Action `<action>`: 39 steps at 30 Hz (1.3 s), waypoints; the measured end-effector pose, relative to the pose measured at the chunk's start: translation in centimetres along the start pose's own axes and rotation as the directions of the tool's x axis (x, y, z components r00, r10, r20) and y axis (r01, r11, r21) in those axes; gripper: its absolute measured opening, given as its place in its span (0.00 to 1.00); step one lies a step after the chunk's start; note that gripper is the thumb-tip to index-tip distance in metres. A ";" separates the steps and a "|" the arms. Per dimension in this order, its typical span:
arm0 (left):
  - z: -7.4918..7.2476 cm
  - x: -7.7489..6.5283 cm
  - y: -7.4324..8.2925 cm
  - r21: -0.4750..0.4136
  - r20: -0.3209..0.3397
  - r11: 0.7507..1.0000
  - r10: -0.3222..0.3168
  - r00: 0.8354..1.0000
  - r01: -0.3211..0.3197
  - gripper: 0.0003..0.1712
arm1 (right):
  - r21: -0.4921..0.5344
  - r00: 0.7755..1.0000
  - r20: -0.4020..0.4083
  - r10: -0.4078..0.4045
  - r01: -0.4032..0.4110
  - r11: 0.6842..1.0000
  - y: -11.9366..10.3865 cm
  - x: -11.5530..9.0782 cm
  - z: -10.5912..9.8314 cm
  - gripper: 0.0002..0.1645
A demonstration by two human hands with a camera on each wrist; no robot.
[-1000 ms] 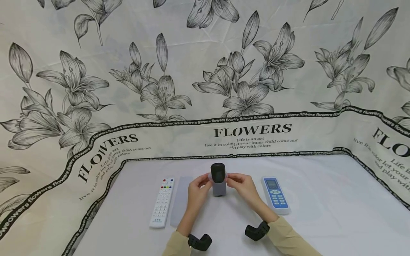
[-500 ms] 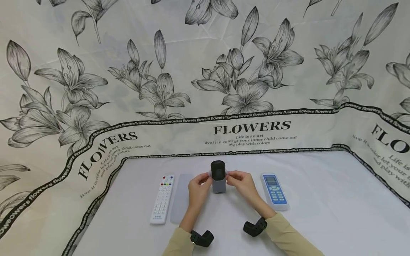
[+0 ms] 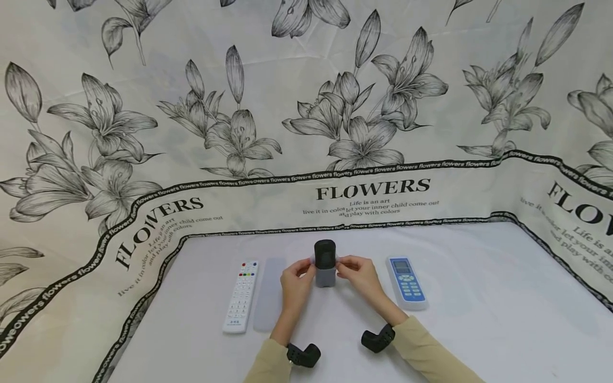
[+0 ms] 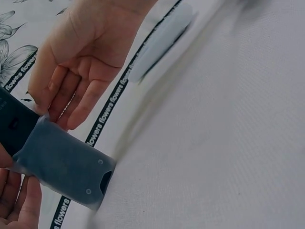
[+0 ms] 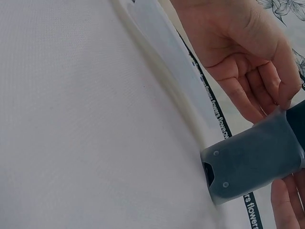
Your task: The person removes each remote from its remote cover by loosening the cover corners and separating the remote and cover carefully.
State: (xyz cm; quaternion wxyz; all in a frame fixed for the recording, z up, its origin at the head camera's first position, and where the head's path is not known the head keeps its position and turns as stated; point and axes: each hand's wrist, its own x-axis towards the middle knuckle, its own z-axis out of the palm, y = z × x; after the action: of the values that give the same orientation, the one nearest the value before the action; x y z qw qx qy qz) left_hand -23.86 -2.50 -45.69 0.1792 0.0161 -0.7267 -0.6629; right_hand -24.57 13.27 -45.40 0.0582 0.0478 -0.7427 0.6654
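Note:
A dark remote control stands upright in a grey translucent remote cover, its black upper part showing above the cover's mouth. With thumb and fingers, my left hand pinches the left side of the cover near that mouth. Opposite it, my right hand pinches the right side at the same height. In the left wrist view the cover shows two small round marks and a notch at its lower end, which is down by the white cloth. The right wrist view shows the same cover with the remote's dark end leaving the frame.
A white remote with several buttons lies on the left, beside a flat translucent cover partly behind my left hand. A blue-and-white remote lies on the right. Flower-printed cloth hangs behind the white tabletop.
Both hands keep their pinch on the cover, and remote and cover stay upright together. The head view has shifted slightly; little else differs.

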 end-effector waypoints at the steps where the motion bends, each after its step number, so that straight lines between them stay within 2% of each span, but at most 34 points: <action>1: 0.0 0.0 0.0 -0.001 -0.001 1.000 0.004 1.000 -0.004 0.10 | -0.001 1.000 -0.001 -0.001 0.001 1.000 0.0 0.0 0.1 0.12; 5: 0.0 -0.2 -0.2 0.002 0.010 1.000 0.006 1.000 -0.006 0.10 | -0.016 1.000 -0.005 0.001 -0.001 1.000 0.1 0.0 0.2 0.12; 8: -0.1 -0.1 -1.2 0.008 0.018 1.000 0.002 1.000 -0.002 0.09 | -0.022 1.000 -0.011 0.006 -0.006 1.000 0.2 -0.2 0.3 0.12; 14: -0.3 -0.5 -1.5 0.040 0.029 0.999 0.033 0.999 -0.035 0.09 | -0.019 1.000 -0.016 0.016 -0.016 1.000 0.5 -0.8 0.4 0.11; 20: -0.2 -0.8 -1.7 0.085 0.024 0.996 0.037 0.999 -0.039 0.09 | -0.015 1.000 -0.022 0.014 -0.015 1.000 0.7 -1.0 0.4 0.11; 26: 0.0 -0.7 -1.7 0.086 0.009 0.994 0.062 0.998 -0.063 0.09 | 0.001 1.000 -0.010 -0.008 0.008 1.000 0.6 -0.8 0.3 0.11; 31: 0.0 -0.7 -2.3 0.073 0.011 0.996 0.045 0.999 -0.046 0.08 | 0.002 1.000 -0.014 0.000 0.000 1.000 1.1 -0.6 0.4 0.10; 34: 0.0 -0.7 -2.5 0.041 0.006 0.995 0.086 0.996 -0.086 0.08 | 0.000 1.000 -0.018 0.003 -0.003 1.000 1.3 -0.6 0.4 0.10; 36: 0.1 -0.7 -2.6 0.021 -0.004 0.989 0.148 0.989 -0.148 0.08 | 0.006 1.000 -0.016 0.004 -0.004 1.000 1.5 -0.6 0.5 0.10; 39: 0.0 -0.9 -2.6 0.003 -0.003 0.985 0.174 0.985 -0.174 0.09 | 0.023 1.000 -0.015 0.005 -0.005 1.000 1.5 -0.6 0.5 0.10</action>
State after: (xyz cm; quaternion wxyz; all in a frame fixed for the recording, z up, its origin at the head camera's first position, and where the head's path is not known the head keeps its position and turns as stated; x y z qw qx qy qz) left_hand -23.61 -2.56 -48.37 0.2376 -0.0461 -0.7259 -0.6438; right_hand -24.18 12.91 -47.04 0.0617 0.0415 -0.7347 0.6743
